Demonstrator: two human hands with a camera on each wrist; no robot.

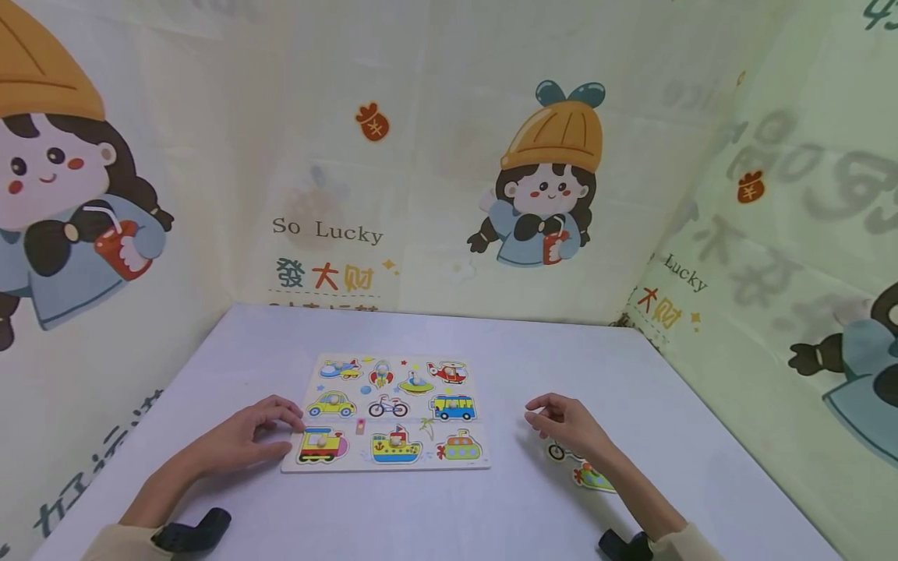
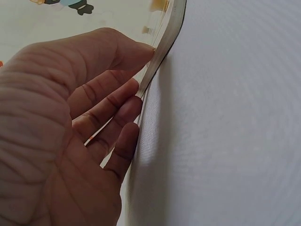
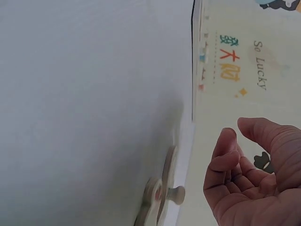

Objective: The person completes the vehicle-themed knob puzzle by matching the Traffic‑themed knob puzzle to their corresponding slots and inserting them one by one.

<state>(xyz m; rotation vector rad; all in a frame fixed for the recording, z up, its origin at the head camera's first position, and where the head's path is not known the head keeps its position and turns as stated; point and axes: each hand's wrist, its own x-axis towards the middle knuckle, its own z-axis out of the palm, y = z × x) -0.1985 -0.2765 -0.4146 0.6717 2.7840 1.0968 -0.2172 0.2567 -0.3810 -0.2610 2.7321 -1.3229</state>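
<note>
A white wooden puzzle board with colourful vehicle pictures, such as a train, a ship and a bus, lies flat left of the table's middle. My left hand rests at its left edge. In the left wrist view, the thumb and loosely bent fingertips meet the board's side. My right hand hovers to the right of the board, fingers loosely curled with nothing between them. Partly hidden below it lie a bicycle piece and a green submarine piece. A wooden knob stands up from one piece.
The white table is enclosed by cloth walls printed with cartoon girls and lettering. Its back edge meets the far wall. Black wrist mounts sit by both sleeves.
</note>
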